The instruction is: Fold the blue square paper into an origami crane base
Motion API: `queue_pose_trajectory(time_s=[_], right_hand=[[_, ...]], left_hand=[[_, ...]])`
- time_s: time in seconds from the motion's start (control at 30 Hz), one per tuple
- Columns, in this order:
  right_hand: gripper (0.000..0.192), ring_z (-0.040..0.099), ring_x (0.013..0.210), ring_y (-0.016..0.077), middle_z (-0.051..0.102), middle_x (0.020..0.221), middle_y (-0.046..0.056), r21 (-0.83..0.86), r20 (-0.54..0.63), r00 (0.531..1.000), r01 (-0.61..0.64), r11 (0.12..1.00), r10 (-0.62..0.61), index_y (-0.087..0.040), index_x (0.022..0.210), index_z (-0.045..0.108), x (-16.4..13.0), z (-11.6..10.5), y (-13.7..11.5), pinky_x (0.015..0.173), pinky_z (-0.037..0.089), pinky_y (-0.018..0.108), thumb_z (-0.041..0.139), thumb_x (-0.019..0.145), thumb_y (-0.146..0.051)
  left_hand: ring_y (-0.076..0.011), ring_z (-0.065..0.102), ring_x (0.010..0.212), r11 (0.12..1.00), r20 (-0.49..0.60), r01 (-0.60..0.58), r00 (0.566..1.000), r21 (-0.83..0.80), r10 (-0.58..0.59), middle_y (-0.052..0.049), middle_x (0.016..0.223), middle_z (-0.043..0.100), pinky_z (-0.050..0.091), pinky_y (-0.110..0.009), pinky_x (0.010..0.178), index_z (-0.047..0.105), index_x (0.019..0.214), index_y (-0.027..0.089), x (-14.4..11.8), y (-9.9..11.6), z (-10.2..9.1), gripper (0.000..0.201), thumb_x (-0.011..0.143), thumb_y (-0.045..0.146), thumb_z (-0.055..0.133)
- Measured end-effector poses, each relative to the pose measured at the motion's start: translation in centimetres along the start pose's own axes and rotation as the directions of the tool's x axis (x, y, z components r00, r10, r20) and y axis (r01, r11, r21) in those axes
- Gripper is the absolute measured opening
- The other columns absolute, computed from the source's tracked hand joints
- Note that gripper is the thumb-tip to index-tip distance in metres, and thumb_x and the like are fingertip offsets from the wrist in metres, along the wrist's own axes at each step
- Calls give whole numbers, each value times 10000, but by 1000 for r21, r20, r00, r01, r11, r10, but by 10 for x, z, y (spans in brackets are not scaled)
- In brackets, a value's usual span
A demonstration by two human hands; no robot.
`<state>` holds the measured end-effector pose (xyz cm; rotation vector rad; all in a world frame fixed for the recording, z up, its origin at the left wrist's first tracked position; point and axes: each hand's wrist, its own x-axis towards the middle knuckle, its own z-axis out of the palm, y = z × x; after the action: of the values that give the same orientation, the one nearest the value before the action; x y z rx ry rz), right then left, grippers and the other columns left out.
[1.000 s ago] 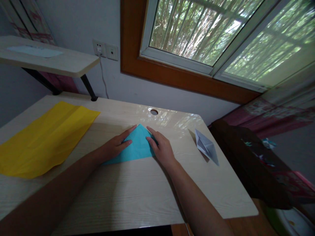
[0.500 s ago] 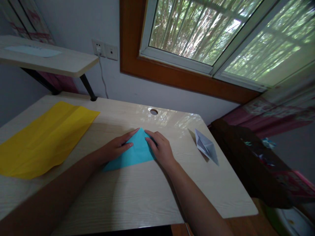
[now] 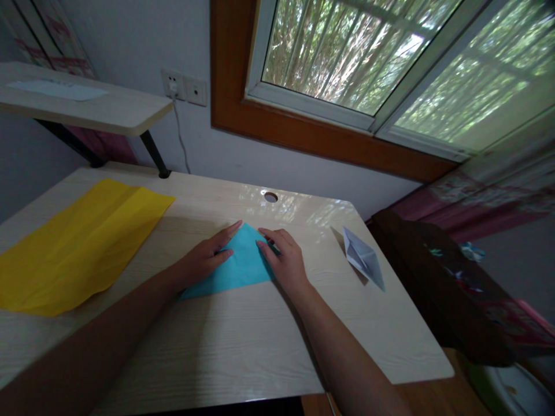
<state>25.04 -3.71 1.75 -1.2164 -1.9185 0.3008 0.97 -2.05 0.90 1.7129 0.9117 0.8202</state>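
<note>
A blue paper (image 3: 239,264) folded into a triangle lies flat on the light wooden desk (image 3: 243,341), its tip pointing away from me. My left hand (image 3: 207,256) rests flat on the triangle's left slope, fingers stretched toward the tip. On the right slope my right hand (image 3: 285,263) presses down, with its fingertips curled at the paper's edge near the tip. Neither hand lifts the paper.
A large creased yellow sheet (image 3: 78,242) lies on the desk's left. A folded white paper boat (image 3: 363,258) sits near the right edge. A cable hole (image 3: 270,197) is at the back. A raised shelf (image 3: 87,110) stands back left, a dark chair (image 3: 437,289) on the right.
The blue triangle and both hands shifted slightly toward me and back. My right fingers have curled a little closer at the tip. Nothing else moved.
</note>
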Motion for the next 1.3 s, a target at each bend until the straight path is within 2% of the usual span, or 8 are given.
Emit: queue_pose_trajectory(time_s=[0.17, 0.33, 0.4, 0.5, 0.57, 0.67, 1.0, 1.3], right_hand=[[134, 572, 1025, 254, 662, 1030, 87, -60, -265, 964, -36, 998, 19, -252, 1047, 699, 0, -7, -7, 945, 446, 454, 641, 940, -309], [245, 537, 884, 211, 564, 857, 31, 53, -453, 875, -164, 985, 170, -233, 771, 523, 1, -9, -4, 883, 425, 398, 619, 933, -390], [311, 526, 804, 191, 543, 799, 20, 171, -375, 885, -225, 959, 275, -230, 731, 499, 2, -6, -2, 783, 443, 345, 596, 930, -449], [380, 530, 661, 158, 584, 698, 14, 354, 25, 919, -377, 856, 394, -210, 717, 579, 2, 3, -3, 626, 437, 287, 570, 921, -530], [399, 557, 609, 144, 650, 695, 23, 435, 297, 880, -471, 768, 372, -195, 758, 650, 0, 11, -5, 571, 437, 265, 588, 901, -563], [407, 571, 568, 136, 680, 675, 34, 470, 456, 816, -559, 683, 354, -185, 738, 679, -3, 20, -10, 554, 448, 259, 651, 849, -576], [401, 492, 498, 122, 616, 577, 13, 565, 430, 784, -621, 543, 448, -189, 612, 641, -4, 24, -3, 513, 374, 269, 735, 775, -543], [407, 513, 514, 127, 649, 602, 13, 618, 322, 789, -594, 515, 524, -183, 633, 657, -3, 24, 1, 532, 384, 274, 763, 742, -560]], left_hand=[[-166, 703, 805, 978, -167, 91, 978, -189, -123, -19, 976, 735, 574, -296, 736, 154, 1609, 281, 1, 2, 2, 855, 883, 319, 603], [-168, 707, 837, 940, -356, 47, 918, -339, -174, -67, 1095, 740, 558, -262, 693, 193, 1589, 279, 7, 1, -7, 863, 863, 330, 657], [-182, 714, 864, 929, -399, 36, 896, -368, -193, -76, 1114, 741, 564, -267, 696, 223, 1577, 277, 9, 0, -9, 851, 855, 331, 670], [-191, 718, 857, 912, -404, 35, 889, -408, -215, -68, 1133, 736, 574, -281, 683, 231, 1570, 302, 10, -1, -7, 842, 856, 338, 674], [-179, 714, 819, 896, -368, 36, 904, -443, -219, -55, 1122, 736, 577, -282, 675, 217, 1572, 324, 10, 0, -4, 860, 850, 334, 685], [-154, 702, 759, 871, -288, 56, 932, -488, -222, -42, 1099, 736, 575, -273, 662, 181, 1578, 345, 8, 1, 1, 898, 844, 340, 698], [-192, 734, 800, 805, -156, 121, 954, -581, -256, -93, 1155, 730, 594, -305, 693, 163, 1570, 308, 8, 2, 7, 956, 819, 352, 752], [-281, 768, 810, 829, 169, 342, 940, -442, -297, -83, 938, 751, 604, -334, 638, 328, 1423, 221, 3, 8, 5, 821, 777, 346, 819]])
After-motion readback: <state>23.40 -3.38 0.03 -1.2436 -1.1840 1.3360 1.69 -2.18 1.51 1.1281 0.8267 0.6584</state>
